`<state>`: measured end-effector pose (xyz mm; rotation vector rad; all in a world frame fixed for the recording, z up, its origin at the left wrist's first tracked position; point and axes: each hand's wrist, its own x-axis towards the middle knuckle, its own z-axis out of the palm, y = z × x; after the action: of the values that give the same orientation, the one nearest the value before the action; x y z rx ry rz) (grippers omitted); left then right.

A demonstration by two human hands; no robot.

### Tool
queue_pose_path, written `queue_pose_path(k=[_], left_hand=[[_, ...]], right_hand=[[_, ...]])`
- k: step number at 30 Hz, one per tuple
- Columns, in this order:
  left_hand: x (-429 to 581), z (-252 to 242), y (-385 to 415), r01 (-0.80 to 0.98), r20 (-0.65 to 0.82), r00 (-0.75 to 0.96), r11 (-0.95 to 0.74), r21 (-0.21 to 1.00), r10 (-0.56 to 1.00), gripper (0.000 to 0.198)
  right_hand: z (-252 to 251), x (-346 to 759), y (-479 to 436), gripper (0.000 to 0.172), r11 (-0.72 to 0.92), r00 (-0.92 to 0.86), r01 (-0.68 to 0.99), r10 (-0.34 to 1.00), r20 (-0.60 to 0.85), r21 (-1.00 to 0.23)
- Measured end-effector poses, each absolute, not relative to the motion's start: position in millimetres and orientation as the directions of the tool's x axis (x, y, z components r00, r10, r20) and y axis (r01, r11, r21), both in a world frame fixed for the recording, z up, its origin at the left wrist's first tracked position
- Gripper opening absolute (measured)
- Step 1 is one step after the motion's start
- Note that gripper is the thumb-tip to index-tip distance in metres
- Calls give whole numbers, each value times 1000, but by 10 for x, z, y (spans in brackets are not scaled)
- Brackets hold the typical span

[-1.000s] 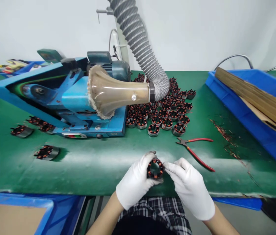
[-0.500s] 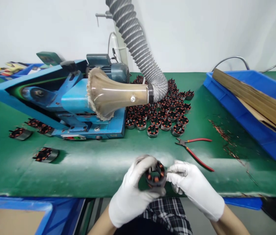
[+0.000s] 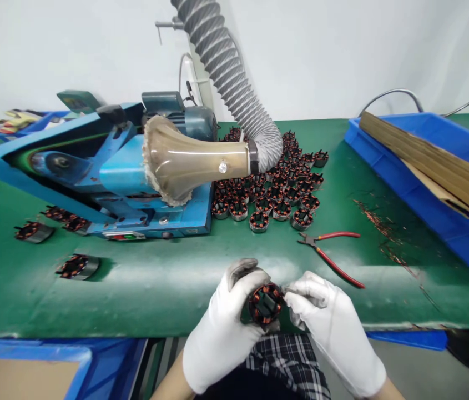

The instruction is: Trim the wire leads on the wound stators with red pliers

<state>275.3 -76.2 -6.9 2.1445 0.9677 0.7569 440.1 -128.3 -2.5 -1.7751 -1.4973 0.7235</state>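
My left hand (image 3: 230, 328), in a white glove, is wrapped round a motor stator (image 3: 266, 304), a dark ring with copper windings and a round opening in its middle. The stator is held over the bench's front edge, its wound face tilted up toward me. My right hand (image 3: 321, 316), gloved too, has thumb and fingers pinched together against the stator's right side. What lies between those fingertips is too small to make out. Beyond my right hand, red-handled cutting pliers (image 3: 329, 253) lie spread on the green bench (image 3: 155, 294).
A blue belt machine (image 3: 126, 172) with a hood and grey hose (image 3: 234, 72) stands at left. Many stators (image 3: 281, 210) crowd behind it, a lone stator (image 3: 77, 266) in front. Copper wire scraps (image 3: 378, 222) lie beside a blue bin (image 3: 421, 194) holding cardboard (image 3: 429, 161).
The stator has turned in my left hand, so its wound face now shows more fully. My right hand stays pinched at its side. The whole view has shifted slightly.
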Motion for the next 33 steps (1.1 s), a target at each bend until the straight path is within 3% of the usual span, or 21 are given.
queue_pose_path(k=[3, 8, 14, 19, 23, 29, 33], left_hand=[[2731, -132, -749, 359, 232, 642, -554, 751, 730, 64], [2718, -214, -759, 313, 239, 667, -557, 769, 706, 59], [2718, -287, -827, 357, 230, 641, -550, 755, 732, 53], [2728, -257, -853, 394, 115, 610, -426, 815, 784, 56], [2742, -274, -865, 387, 101, 566, -372, 843, 818, 58], [2765, -330, -803, 224, 318, 550, -503, 835, 773, 54], [2758, -197, -770, 201, 258, 547, -424, 883, 796, 42]], right_hand=[[-32, 4434, -1282, 12, -148, 226, 505, 974, -36, -850], [25, 4420, -1269, 18, 40, 88, 647, 988, 127, -761], [-12, 4224, -1387, 13, 4, 305, 608, 922, 239, -794], [-53, 4181, -1464, 17, 112, 268, 678, 883, 385, -727], [-61, 4242, -1409, 13, 46, 260, 625, 929, 264, -779], [24, 4327, -1304, 18, -55, 205, 579, 976, 80, -814], [28, 4369, -1237, 20, -214, 203, 446, 970, -134, -869]])
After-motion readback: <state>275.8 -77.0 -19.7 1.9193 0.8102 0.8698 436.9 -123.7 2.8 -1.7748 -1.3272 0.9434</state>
